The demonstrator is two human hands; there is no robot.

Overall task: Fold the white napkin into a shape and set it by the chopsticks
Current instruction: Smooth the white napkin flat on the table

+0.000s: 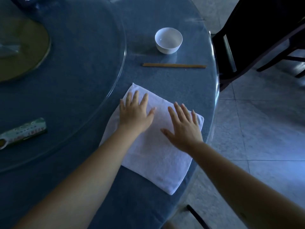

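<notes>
A: Where is the white terry-cloth napkin [155,156]?

B: It lies flat on the round blue table with its glass top [79,90], near the edge closest to the person. It is turned at an angle, so 1 corner points toward the table's middle and another toward the floor side.

A: And the hands?

B: Both rest palm-down on its far half. The left hand [134,113] is spread wide, fingers fanned, over the upper left part of the cloth. The right hand [183,126] is also spread flat, its fingers reaching toward the napkin's right corner. Neither grips anything; they press on the cloth.

A: Do the 2 hands touch?

B: No, they sit side by side with a strip of cloth between the thumbs.

A: Where are the brown wooden chopsticks [174,65]?

B: Beyond the napkin, lying crosswise, apart from it. I cannot tell whether they are 1 pair pressed together or a single piece. Just past them stands a small white ceramic bowl [168,40], upright.

A: Anything else?

B: A green printed packet [24,131] lies at the left on the large glass turntable [122,52]. A dark wooden chair [257,38] stands at the table's right, on a pale tiled floor [264,129].
</notes>
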